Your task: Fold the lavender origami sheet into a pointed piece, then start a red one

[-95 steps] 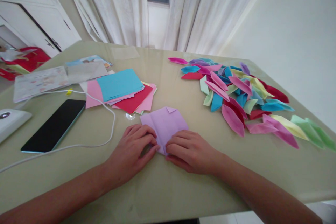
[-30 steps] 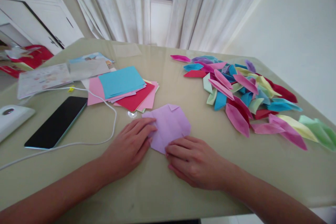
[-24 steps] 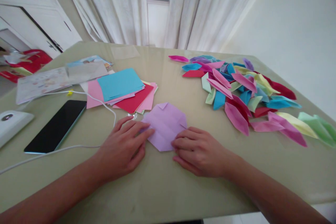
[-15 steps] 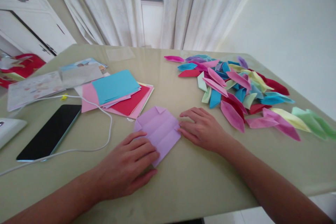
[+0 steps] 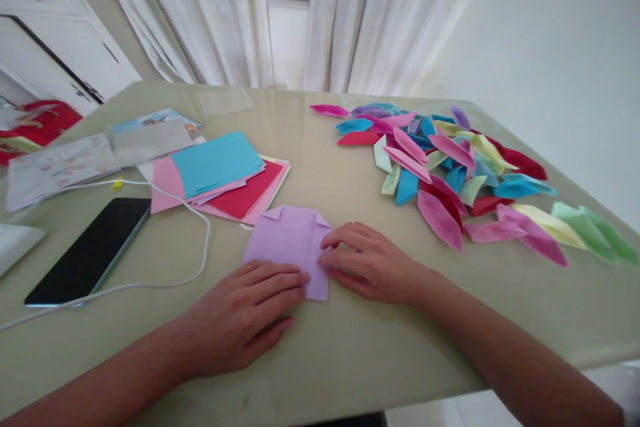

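A purple sheet of paper (image 5: 287,240) lies on the table in front of me, with small folded corners along its far edge and crease lines across it. My left hand (image 5: 240,317) rests flat over its near left part, fingers stretched out. At the right edge of the sheet, the fingertips of my right hand (image 5: 373,261) touch the paper, the fingers slightly bent and a little apart.
Left of the sheet are a stack of coloured paper (image 5: 217,163), a black phone (image 5: 90,250), a white cable (image 5: 207,240) and printed packets (image 5: 63,163). A pile of folded paper pieces (image 5: 425,153) covers the table's (image 5: 300,380) far right.
The purple sheet has been turned, so its folded corners now lie along the far edge. My right hand has moved slightly nearer and to the left, its fingertips onto the sheet's right side.
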The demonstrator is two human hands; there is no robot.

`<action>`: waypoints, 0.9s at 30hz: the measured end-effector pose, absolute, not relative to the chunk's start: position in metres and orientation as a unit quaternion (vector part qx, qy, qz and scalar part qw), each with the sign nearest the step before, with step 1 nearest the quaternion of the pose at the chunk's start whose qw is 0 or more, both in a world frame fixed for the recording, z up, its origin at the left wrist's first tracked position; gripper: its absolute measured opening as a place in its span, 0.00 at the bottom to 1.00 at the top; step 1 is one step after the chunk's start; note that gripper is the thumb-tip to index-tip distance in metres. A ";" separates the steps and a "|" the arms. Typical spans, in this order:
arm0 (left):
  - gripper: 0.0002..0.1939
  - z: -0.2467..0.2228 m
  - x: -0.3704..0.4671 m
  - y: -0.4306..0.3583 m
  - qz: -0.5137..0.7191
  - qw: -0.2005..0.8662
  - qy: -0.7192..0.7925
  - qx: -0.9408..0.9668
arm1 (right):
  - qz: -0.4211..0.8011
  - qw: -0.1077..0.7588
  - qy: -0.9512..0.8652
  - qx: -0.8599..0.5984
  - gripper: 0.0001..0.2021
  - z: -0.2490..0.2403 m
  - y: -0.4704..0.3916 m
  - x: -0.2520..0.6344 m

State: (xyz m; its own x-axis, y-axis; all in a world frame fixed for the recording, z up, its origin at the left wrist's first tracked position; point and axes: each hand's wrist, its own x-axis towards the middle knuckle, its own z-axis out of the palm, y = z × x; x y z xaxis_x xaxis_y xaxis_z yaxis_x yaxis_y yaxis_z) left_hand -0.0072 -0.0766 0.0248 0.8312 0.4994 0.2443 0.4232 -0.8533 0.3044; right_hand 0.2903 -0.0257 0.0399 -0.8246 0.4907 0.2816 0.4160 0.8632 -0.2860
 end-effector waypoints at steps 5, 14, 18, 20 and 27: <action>0.20 0.023 -0.011 -0.075 0.180 0.119 0.249 0.944 | 0.139 0.148 -0.961 -0.186 0.10 0.043 -0.028 0.289; 0.21 0.028 -0.010 -0.072 0.168 0.113 0.224 0.953 | 0.170 0.186 -0.947 -0.199 0.07 0.034 -0.037 0.278; 0.24 0.031 -0.009 -0.072 0.148 0.123 0.215 0.957 | 0.277 0.174 -0.910 -0.255 0.05 0.036 -0.035 0.275; 0.25 0.031 -0.008 -0.072 0.152 0.127 0.210 0.958 | 0.302 0.178 -0.893 -0.282 0.04 0.036 -0.034 0.274; 0.25 0.026 -0.007 -0.072 0.187 0.135 0.213 0.949 | 0.327 0.194 -0.867 -0.324 0.05 0.031 -0.037 0.269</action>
